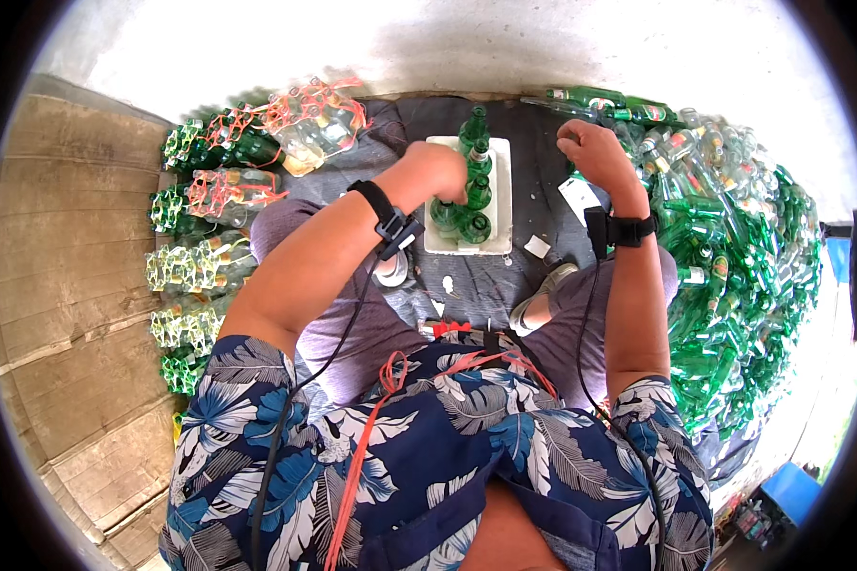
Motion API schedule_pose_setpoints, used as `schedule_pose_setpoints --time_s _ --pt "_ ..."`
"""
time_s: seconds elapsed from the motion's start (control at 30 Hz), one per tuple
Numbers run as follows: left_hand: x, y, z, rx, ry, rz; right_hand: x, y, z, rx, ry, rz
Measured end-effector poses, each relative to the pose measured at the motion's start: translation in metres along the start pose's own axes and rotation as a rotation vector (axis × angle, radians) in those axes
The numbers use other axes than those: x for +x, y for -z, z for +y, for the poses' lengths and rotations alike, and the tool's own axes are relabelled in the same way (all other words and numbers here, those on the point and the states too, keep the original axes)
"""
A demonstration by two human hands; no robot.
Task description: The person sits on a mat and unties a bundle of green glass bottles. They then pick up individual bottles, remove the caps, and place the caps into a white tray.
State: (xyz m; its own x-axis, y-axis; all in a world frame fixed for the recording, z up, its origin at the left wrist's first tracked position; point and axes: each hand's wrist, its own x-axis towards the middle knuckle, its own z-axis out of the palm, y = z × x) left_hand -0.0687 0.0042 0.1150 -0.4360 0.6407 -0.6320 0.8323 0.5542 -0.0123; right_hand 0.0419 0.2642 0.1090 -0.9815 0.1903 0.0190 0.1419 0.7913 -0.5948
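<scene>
A shallow white tray (504,171) lies before me on a dark ground sheet. Several green glass bottles (475,227) stand upright on it, close together. My left hand (439,170) is over the tray's left side, against the bottles with its fingers bent down; whether it grips one is hidden. To the right of the tray, my right hand (596,153) hovers with curled fingers by the edge of a large heap of loose bottles (721,285). A bit of green glass shows below that hand, but I cannot tell if it is held.
Bundles of bottles tied with red string (314,118) and bundles with yellowish string (196,264) line the left side by a cardboard wall (78,250). White scraps (538,246) lie on the dark sheet (471,292). Red string (361,457) hangs over my shirt. Cables run along both arms.
</scene>
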Motion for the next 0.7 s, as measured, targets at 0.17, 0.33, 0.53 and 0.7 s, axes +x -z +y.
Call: schedule_pose_setpoints --time_s 0.17,0.33,0.53,0.7 --pt "-0.003 0.026 -0.033 -0.14 -0.001 0.245 0.003 0.011 0.011 0.037 -0.056 0.005" --pt "-0.015 0.056 -0.038 -0.249 0.008 0.326 0.001 0.057 0.052 0.299 -0.283 0.267" --pt "0.011 0.061 -0.044 -0.318 -0.09 0.394 -0.01 0.086 0.082 0.708 -0.422 0.637" --pt "0.018 0.07 -0.038 -0.317 -0.135 0.413 -0.01 0.074 0.084 0.742 -0.367 0.641"
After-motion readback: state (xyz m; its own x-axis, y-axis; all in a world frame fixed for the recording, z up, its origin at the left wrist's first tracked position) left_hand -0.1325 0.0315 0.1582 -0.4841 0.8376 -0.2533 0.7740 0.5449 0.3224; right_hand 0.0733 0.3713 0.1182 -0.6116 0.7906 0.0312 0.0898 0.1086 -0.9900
